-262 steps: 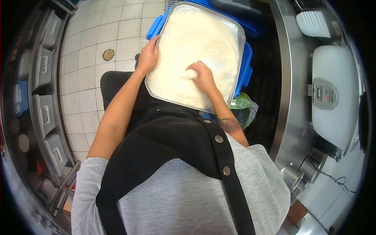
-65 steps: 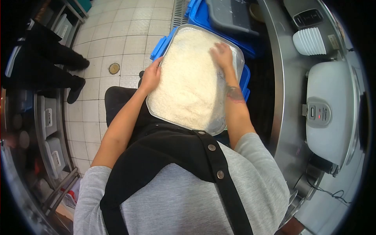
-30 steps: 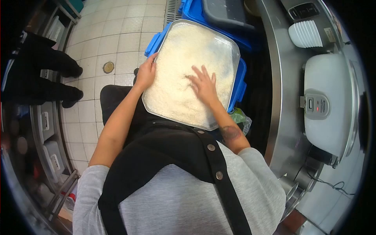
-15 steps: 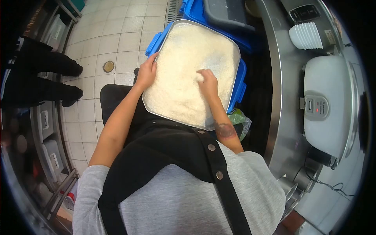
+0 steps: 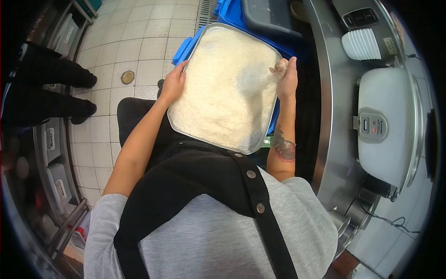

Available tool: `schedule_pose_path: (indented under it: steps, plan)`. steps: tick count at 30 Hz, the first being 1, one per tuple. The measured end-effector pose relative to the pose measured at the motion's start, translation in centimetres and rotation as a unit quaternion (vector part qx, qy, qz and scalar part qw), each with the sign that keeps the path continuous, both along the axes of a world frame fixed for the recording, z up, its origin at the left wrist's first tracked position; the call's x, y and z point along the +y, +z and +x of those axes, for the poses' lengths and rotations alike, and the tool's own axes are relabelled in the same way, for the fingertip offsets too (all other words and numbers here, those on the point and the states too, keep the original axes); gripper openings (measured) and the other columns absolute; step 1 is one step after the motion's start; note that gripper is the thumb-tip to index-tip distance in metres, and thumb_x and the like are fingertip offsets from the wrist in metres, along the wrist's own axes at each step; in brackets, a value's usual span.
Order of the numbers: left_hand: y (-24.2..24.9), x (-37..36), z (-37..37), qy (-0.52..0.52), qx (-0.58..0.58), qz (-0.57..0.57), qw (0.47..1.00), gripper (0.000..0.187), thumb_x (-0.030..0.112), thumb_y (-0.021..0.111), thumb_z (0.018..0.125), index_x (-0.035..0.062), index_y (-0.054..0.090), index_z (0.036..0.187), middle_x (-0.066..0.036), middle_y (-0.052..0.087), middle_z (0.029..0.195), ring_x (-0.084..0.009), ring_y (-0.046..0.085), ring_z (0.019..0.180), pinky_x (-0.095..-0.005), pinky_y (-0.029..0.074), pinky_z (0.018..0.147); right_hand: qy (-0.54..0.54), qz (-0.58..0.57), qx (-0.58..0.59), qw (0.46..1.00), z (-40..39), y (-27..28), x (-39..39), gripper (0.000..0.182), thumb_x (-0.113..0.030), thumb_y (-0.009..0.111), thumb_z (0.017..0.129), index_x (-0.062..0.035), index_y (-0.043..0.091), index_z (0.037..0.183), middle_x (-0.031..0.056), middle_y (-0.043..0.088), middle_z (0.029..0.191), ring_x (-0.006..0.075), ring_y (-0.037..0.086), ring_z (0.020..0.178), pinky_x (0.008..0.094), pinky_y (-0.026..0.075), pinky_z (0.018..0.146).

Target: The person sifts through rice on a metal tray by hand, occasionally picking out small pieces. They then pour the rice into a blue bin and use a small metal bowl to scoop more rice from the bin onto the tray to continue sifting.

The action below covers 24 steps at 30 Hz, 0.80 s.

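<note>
A square metal tray [image 5: 218,139] rests across my lap, full of pale grains that look like uncooked rice [image 5: 223,79]. My left hand [image 5: 173,83] is closed on its left rim. Over the right rim is my right hand [image 5: 286,80], its fingers smeared by motion above the grain; whether anything is in them I cannot make out. Near that hand the grain thins, and greyish metal shows through. Blue plastic [image 5: 186,48] of a container sticks out beyond the tray's left edge.
On the right, a steel counter [image 5: 327,93] carries a large rice cooker [image 5: 385,125] and stacked white bowls [image 5: 360,45]. A grey bin [image 5: 269,18] stands ahead. To the left, another person's legs [image 5: 55,93] are near shelves with containers [image 5: 58,183]. A round drain cover [image 5: 127,77] is in the tiled floor.
My right hand has moved from the grain near the tray's middle to the right rim. Grain has shifted at the lower part of the tray. My left hand stays on the left rim.
</note>
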<state>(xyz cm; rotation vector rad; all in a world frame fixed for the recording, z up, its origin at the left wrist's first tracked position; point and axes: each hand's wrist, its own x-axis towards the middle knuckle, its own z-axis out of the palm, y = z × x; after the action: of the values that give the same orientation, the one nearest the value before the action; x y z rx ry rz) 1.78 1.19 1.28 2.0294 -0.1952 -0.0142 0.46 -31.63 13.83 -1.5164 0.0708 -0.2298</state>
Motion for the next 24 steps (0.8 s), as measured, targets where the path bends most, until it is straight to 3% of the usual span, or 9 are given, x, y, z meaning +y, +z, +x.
schedule_pose_path:
  steps: [4, 6, 8, 10, 12, 13, 16, 22, 24]
  plan:
    - [0.2, -0.1, 0.1, 0.002, 0.028, 0.015, 0.999, 0.038, 0.007, 0.049, 0.093, 0.0095, 0.052, 0.131, -0.022, 0.065, 0.109, -0.0381, 0.063, 0.099, -0.0422, 0.048, 0.086, -0.077, -0.016, 0.02, 0.997, -0.7, 0.8, 2.4, 0.057, -0.046, 0.033, 0.103, -0.0044, 0.067, 0.082, 0.0064, 0.065, 0.089, 0.0194, 0.058, 0.09, 0.0319, 0.043, 0.084]
    - [0.3, -0.1, 0.1, 0.004, 0.029, 0.013, 0.999, 0.039, 0.007, 0.048, 0.093, 0.0095, 0.052, 0.131, -0.022, 0.065, 0.11, -0.0381, 0.063, 0.1, -0.0422, 0.048, 0.086, -0.02, -0.262, -0.005, 0.965, -0.6, -0.6, 2.7, 0.046, -0.04, 0.042, 0.101, -0.0034, 0.069, 0.095, 0.0104, 0.068, 0.102, 0.0262, 0.06, 0.103, 0.0363, 0.043, 0.094]
    - [0.5, -0.1, 0.0, 0.001, 0.031, 0.012, 0.999, 0.039, 0.006, 0.048, 0.093, 0.0094, 0.052, 0.131, -0.023, 0.064, 0.111, -0.0384, 0.063, 0.101, -0.0418, 0.048, 0.086, -0.012, -0.375, 0.024, 0.927, -0.7, -3.2, 4.6, 0.035, -0.034, 0.053, 0.095, -0.0043, 0.069, 0.103, 0.0135, 0.066, 0.111, 0.0301, 0.058, 0.11, 0.0383, 0.042, 0.098]
    - [0.0, -0.1, 0.1, 0.0, 0.017, 0.011, 1.0, 0.039, 0.007, 0.048, 0.093, 0.0091, 0.052, 0.131, -0.023, 0.064, 0.112, -0.0385, 0.063, 0.101, -0.0419, 0.048, 0.087, -0.016, -0.479, -0.038, 0.877, -1.1, -5.6, 8.3, 0.03, -0.032, 0.06, 0.09, -0.0099, 0.068, 0.109, 0.0141, 0.06, 0.125, 0.0324, 0.052, 0.121, 0.0465, 0.039, 0.102]
    - [-0.3, -0.1, 0.1, -0.002, 0.002, 0.011, 1.0, 0.039, 0.007, 0.048, 0.093, 0.0089, 0.052, 0.131, -0.023, 0.064, 0.113, -0.0386, 0.062, 0.102, -0.0419, 0.048, 0.088, 0.039, -0.552, -0.019, 0.833, -2.1, -6.1, 12.8, 0.033, -0.032, 0.061, 0.09, -0.0152, 0.065, 0.117, 0.0124, 0.052, 0.136, 0.0327, 0.042, 0.132, 0.0618, 0.031, 0.105]
    - [-0.3, -0.1, 0.2, -0.005, 0.008, 0.001, 1.0, 0.039, 0.007, 0.049, 0.093, 0.0085, 0.052, 0.131, -0.023, 0.063, 0.114, -0.0388, 0.062, 0.103, -0.042, 0.048, 0.089, 0.076, -0.577, -0.026, 0.812, -2.4, -7.5, 14.3, 0.032, -0.028, 0.061, 0.09, -0.0213, 0.063, 0.121, 0.0083, 0.044, 0.144, 0.0321, 0.03, 0.14, 0.0753, 0.022, 0.101]
    - [-0.1, 0.0, 0.2, -0.006, 0.016, -0.008, 1.0, 0.039, 0.007, 0.049, 0.093, 0.0078, 0.052, 0.131, -0.024, 0.062, 0.116, -0.039, 0.061, 0.104, -0.0425, 0.048, 0.089, 0.151, -0.639, -0.051, 0.753, -2.3, -9.0, 15.6, 0.032, -0.03, 0.059, 0.092, -0.0257, 0.062, 0.124, 0.004, 0.043, 0.145, 0.0327, 0.03, 0.14, 0.0755, 0.02, 0.102]
    - [0.6, -0.1, -0.1, -0.009, 0.017, 0.007, 1.0, 0.038, 0.006, 0.049, 0.093, 0.0075, 0.052, 0.131, -0.024, 0.062, 0.116, -0.0396, 0.061, 0.105, -0.0428, 0.048, 0.089, -0.02, -0.647, 0.046, 0.761, 0.6, -10.8, 8.8, 0.032, -0.022, 0.061, 0.089, -0.0255, 0.064, 0.12, 0.0044, 0.046, 0.143, 0.0304, 0.031, 0.139, 0.0771, 0.021, 0.1]
    - [0.6, 0.0, -0.1, -0.007, 0.028, 0.006, 1.0, 0.038, 0.006, 0.048, 0.093, 0.0075, 0.052, 0.131, -0.024, 0.062, 0.115, -0.0396, 0.061, 0.104, -0.0428, 0.048, 0.089, -0.131, -0.604, 0.11, 0.779, 0.4, -11.0, 6.5, 0.031, -0.019, 0.065, 0.085, -0.0225, 0.067, 0.115, 0.0083, 0.051, 0.138, 0.0319, 0.038, 0.134, 0.0614, 0.031, 0.104]
